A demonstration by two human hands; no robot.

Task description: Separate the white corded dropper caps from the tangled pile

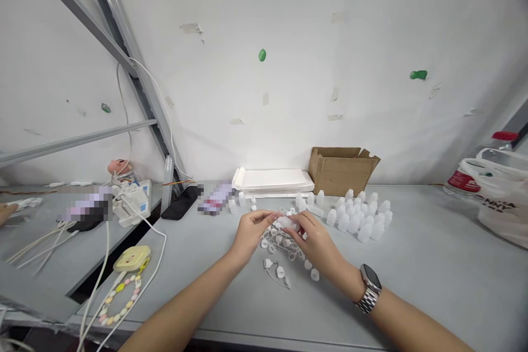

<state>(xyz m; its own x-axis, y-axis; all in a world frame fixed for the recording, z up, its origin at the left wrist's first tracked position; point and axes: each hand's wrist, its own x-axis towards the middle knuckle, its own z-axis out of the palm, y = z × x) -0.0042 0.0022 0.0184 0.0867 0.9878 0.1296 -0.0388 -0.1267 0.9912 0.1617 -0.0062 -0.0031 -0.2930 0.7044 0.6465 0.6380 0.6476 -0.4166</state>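
Both hands meet over the middle of the table around a small translucent white bottle [287, 223], which lies tilted nearly sideways. My right hand [313, 236] has its fingers wrapped round the bottle's body. At the bottle's left end, my left hand [252, 230] pinches with thumb and forefinger; what exactly sits between those fingertips is too small to tell. Beneath the hands is a loose pile of white caps with thin straps [287, 242], partly covered by the fingers. Closer to me lie two more strapped caps [280, 272]. A group of similar bottles [363, 214] stands upright to the right.
Behind the hands are a stack of white padded envelopes [274, 180] and an open cardboard box [341, 175]. A plastic bag [501, 203] and a large bottle [462, 180] stand far right. Phones, cables, a yellow device [132, 259] and a bead strap occupy the left. Another person's hand [7, 212] shows far left.
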